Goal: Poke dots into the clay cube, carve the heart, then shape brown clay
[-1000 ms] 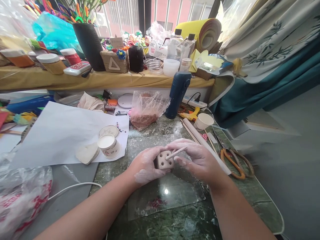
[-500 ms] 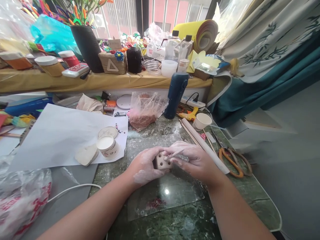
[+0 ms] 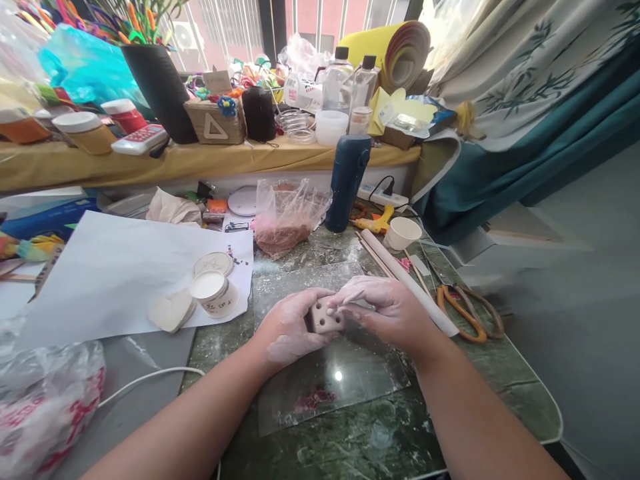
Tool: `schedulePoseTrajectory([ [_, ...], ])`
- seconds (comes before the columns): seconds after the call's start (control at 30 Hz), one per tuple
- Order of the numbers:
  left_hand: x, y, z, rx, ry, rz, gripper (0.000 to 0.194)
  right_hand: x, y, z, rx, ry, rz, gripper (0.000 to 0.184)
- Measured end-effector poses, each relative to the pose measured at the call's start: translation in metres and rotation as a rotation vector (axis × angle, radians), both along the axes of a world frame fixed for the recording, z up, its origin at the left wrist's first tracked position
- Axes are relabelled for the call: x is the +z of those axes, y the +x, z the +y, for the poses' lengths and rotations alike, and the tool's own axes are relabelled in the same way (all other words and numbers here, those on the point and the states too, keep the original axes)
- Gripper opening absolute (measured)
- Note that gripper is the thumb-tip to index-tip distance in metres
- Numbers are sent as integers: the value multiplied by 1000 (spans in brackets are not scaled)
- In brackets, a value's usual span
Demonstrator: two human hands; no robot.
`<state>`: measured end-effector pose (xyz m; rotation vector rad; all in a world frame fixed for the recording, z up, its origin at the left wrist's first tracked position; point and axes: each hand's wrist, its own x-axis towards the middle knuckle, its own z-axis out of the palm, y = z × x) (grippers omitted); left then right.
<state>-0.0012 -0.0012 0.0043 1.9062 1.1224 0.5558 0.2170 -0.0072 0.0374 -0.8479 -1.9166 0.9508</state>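
Steadying the pale, holed block (image 3: 327, 324) looks like half the work here: firm enough to stop it turning, light enough to spare its edges. The thin stick (image 3: 353, 297) wants small, even pressure, its tip square to the face rather than slanting, lest a rim smear. From where I stand, the left hand (image 3: 289, 328) wraps the block from its side, fingers closed round it above the clear sheet (image 3: 345, 397); whether block meets sheet I can't tell. The right hand (image 3: 393, 305) arches in opposite, dusty fingers pinching the stick.
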Motion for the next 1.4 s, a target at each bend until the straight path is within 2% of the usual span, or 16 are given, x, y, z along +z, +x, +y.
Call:
schedulePoseTrajectory([
  [0.13,-1,1,0,15,10,8,55,-2,-3,1,-87,-4,-24,11],
  [0.3,-2,0,0,-1,27,0,55,-2,4,2,51,3,-105,18],
  [0.5,-3,-1,1,0,20,22,59,-9,4,7,-15,2,-79,11],
  [0.67,-3,-1,0,-7,12,26,56,-9,1,4,24,-50,-71,11],
  [0.73,-3,-1,0,-14,11,22,57,-9,0,1,-5,-49,2,9],
  [0.83,-4,-1,0,-2,21,30,58,-9,0,-1,-81,-61,256,4],
  [0.93,-5,0,0,3,30,24,58,-12,-1,4,-157,-173,446,9],
  [1.07,-7,-1,-1,0,53,34,69,-22,-4,17,-399,-324,671,21],
  [1.13,-9,-1,-1,15,105,42,79,-27,-5,23,-497,-365,731,27],
  [1.2,-11,-1,-1,43,176,50,83,-31,-6,27,-535,-417,768,31],
  [1.33,-19,-1,-1,48,237,79,62,-36,-4,31,-571,-495,812,31],
  [1.4,-24,-1,-1,68,234,57,62,-38,-3,32,-588,-528,829,31],
])
